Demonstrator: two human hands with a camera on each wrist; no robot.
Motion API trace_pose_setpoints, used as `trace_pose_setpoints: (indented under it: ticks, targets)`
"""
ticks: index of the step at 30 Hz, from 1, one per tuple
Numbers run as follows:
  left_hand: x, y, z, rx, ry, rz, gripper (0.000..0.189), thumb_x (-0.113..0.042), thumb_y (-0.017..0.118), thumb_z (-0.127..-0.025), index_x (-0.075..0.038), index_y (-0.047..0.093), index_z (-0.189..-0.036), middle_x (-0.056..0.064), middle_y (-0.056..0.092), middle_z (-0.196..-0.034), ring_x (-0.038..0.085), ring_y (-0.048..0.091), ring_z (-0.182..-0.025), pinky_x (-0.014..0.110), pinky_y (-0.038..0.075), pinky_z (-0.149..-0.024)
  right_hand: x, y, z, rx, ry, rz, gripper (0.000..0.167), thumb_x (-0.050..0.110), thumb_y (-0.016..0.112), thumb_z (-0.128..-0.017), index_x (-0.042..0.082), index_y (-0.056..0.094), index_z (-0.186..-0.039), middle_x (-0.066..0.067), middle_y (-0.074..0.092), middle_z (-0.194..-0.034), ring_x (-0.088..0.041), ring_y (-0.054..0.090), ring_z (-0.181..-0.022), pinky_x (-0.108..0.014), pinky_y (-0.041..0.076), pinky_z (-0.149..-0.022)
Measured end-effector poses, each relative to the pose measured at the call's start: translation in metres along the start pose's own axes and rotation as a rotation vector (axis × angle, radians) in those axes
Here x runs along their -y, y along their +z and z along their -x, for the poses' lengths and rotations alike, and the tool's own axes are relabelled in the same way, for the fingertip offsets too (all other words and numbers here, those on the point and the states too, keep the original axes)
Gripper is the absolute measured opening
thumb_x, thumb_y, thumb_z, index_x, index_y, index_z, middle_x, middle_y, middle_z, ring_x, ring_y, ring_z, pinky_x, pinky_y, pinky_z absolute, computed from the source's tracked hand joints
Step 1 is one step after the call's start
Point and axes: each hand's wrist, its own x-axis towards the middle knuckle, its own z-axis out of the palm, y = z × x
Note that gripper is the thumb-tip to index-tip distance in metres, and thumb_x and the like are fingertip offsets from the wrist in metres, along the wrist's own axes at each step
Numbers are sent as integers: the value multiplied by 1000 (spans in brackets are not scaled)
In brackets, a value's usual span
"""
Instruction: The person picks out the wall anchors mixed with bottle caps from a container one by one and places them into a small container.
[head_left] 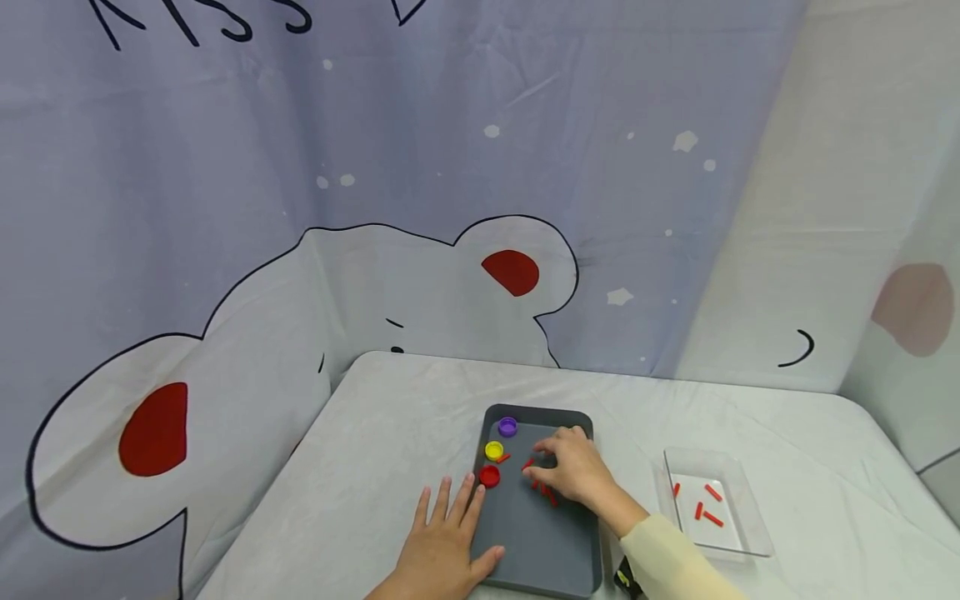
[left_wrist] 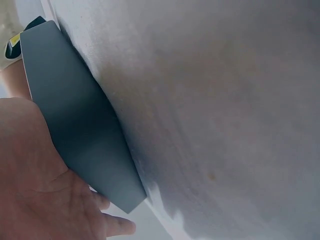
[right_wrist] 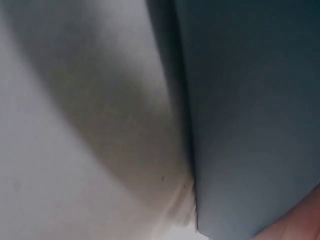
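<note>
A dark grey tray (head_left: 536, 550) lies on the white cloth. Down its left side stand three small round cups: purple (head_left: 507, 427), yellow (head_left: 493, 451) and red (head_left: 489, 476). My left hand (head_left: 441, 546), fingers spread, rests at the tray's left edge with the thumb over the rim; the left wrist view shows its palm (left_wrist: 40, 175) beside the tray wall (left_wrist: 80, 110). Over the tray my right hand (head_left: 576, 468) curves its thumb and fingers around a short red stick (head_left: 528, 463); I cannot tell whether it grips it. Several more red sticks (head_left: 550, 496) lie below that hand.
A clear plastic box (head_left: 738, 508) with several red sticks (head_left: 712, 492) stands right of the tray. One red stick (head_left: 503, 457) lies beside the yellow cup. A printed cloth (head_left: 420, 283) hangs behind the table (head_left: 405, 400). A black wrist device (head_left: 626, 577) shows under the right sleeve.
</note>
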Motion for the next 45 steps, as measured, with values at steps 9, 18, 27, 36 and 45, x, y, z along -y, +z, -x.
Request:
trace_pose_setpoints:
  ticks: [9,18,27,36,45]
  targets:
    - [0,-1,0,10,-4,-4,86,-72,40,-97,-14,33,-160,8,23,-168,42,18,-153,66,12,-118,1,7,-4,42,0,172,43,50,86,-76,13,82,-98,-4,62,-97,-21,46,-88,-38,38,-74]
    - [-1,-4,1,10,2,-6,87,-72,40,-97,-13,34,-160,9,23,-168,43,19,-153,67,13,-118,1,12,-6,20,-24,216,41,50,87,-75,13,82,-93,-4,63,-96,-21,47,-86,-38,40,-75]
    - [0,-2,1,1,3,-10,86,-72,40,-97,-14,34,-160,7,23,-168,42,20,-152,66,15,-117,1,19,-9,-17,-69,260,38,50,86,-75,15,77,-83,-1,62,-91,-21,50,-86,-39,43,-77]
    - [0,-1,0,10,-3,-10,87,-73,39,-97,-14,33,-160,6,22,-168,40,19,-153,66,14,-118,1,23,-13,-50,-80,274,31,46,86,-78,18,74,-77,0,61,-88,-21,51,-83,-39,44,-74]
    - [0,-2,-1,26,-11,-16,86,-73,39,-97,-15,32,-160,6,21,-169,40,18,-153,65,13,-118,2,24,-13,-74,-87,234,26,37,89,-75,17,72,-73,0,62,-88,-20,51,-82,-38,44,-74]
